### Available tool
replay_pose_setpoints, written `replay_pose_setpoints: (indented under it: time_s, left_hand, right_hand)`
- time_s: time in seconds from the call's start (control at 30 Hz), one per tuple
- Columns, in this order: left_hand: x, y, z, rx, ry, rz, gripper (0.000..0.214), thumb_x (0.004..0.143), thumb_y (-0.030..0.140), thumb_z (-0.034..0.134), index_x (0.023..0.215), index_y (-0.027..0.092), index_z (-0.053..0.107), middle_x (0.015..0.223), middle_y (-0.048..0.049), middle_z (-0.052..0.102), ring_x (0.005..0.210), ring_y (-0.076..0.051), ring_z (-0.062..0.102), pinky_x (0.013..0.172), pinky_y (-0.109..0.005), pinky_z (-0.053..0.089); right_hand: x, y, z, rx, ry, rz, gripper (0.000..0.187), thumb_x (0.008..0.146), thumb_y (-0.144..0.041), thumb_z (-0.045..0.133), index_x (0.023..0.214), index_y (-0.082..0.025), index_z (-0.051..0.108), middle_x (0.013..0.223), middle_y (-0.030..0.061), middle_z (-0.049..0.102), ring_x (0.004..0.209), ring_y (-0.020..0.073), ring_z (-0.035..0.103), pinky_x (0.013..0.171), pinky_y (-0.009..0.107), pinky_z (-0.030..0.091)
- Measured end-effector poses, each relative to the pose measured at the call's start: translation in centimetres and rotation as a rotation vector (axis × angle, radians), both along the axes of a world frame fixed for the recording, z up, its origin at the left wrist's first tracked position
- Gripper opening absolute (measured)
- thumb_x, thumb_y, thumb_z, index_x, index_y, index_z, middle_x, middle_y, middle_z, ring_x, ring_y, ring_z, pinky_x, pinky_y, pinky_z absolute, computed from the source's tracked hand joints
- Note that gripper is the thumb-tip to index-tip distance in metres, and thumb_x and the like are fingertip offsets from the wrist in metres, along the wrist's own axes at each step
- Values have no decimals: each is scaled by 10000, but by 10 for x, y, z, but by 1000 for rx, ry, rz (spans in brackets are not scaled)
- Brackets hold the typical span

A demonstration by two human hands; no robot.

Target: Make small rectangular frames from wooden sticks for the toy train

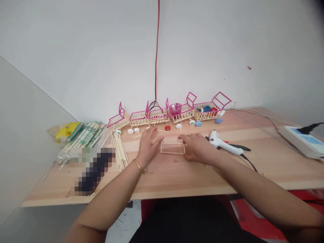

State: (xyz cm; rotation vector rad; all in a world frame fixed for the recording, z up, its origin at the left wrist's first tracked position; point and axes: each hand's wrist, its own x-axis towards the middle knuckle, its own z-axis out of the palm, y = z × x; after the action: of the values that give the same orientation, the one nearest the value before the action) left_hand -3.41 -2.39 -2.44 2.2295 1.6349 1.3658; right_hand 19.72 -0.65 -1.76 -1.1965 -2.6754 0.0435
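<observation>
A small rectangular frame of thin wooden sticks (172, 153) lies on the table between my hands. My left hand (148, 145) is beside the frame's left end, its thumb held away from the fingers and nothing in its grasp. At the right end, my right hand (198, 147) has its thumb and index finger apart around the frame's corners; whether they touch the sticks I cannot tell. Behind the hands stands a row of little stick carts (139, 118) with magenta-trimmed rails and bottle-cap wheels.
A white glue gun (225, 144) rests right of my right hand, its cord running toward me. Loose sticks (120, 150) and bagged sticks (89, 135) lie at left, near a blurred-out dark object (93, 175). A white power strip (301, 141) sits far right. Behind is the wall.
</observation>
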Motion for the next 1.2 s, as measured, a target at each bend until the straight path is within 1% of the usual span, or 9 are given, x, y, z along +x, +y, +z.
replay_pose_setpoints:
  time_s: [0.17,0.3,0.37,0.47,0.53,0.67,0.83,1.03,1.2]
  left_hand:
    - [2,-4,1,107,108,-9,347,855,328,527,1172,187,510,1185,-101,571,1138,-220,486,987,-426,372]
    - [10,-11,1,145,245,-71,408,833,347,554,1199,182,478,1215,-110,547,1160,-226,461,1034,-453,306]
    - [15,-14,1,92,342,-135,450,812,365,577,1209,181,469,1221,-110,545,1170,-234,452,1060,-469,258]
    - [26,-16,4,-55,496,-227,538,761,361,635,1232,182,450,1251,-105,533,1188,-255,434,1080,-499,190]
    - [33,-16,8,-136,545,-259,584,734,349,660,1245,183,432,1274,-103,520,1198,-261,423,1076,-503,181]
    - [47,-12,12,-233,551,-273,615,723,324,655,1265,196,395,1268,-100,523,1200,-256,423,1067,-504,173]
    - [56,-9,5,-289,475,-231,647,721,305,633,1284,181,341,1259,-110,518,1180,-258,441,1062,-509,182]
    - [59,-5,-3,-273,471,-247,504,748,304,603,1193,168,411,1203,-98,554,1152,-244,465,1077,-509,156]
    - [60,-3,-6,-263,526,-230,447,770,336,597,1163,173,458,1138,-96,591,1116,-245,488,1067,-527,159]
  right_hand:
    - [1,-2,4,15,19,15,580,651,-247,591,1209,-144,471,1014,121,634,945,273,556,840,366,324]
    - [1,-4,9,16,28,24,576,655,-251,594,1205,-131,473,1006,128,635,944,275,559,847,372,322]
    - [1,-4,10,10,26,23,582,655,-252,599,1209,-128,470,1008,130,636,940,276,563,843,372,325]
    - [1,-4,9,5,15,15,593,656,-259,607,1217,-131,464,1019,131,637,925,276,569,830,370,336]
    - [2,-2,8,8,9,16,606,652,-263,613,1223,-133,459,1018,127,638,919,276,572,824,371,341]
    - [4,1,5,11,18,19,612,650,-275,629,1215,-123,450,992,123,644,915,279,575,823,368,346]
    - [6,3,3,-2,69,18,654,649,-275,643,1244,-154,399,989,98,648,890,261,582,818,355,345]
    - [5,5,0,4,77,4,761,644,-283,644,1323,-162,321,1027,105,641,910,259,578,809,357,344]
    - [4,4,0,17,55,16,749,656,-286,635,1329,-171,327,1035,110,639,930,266,570,819,363,332]
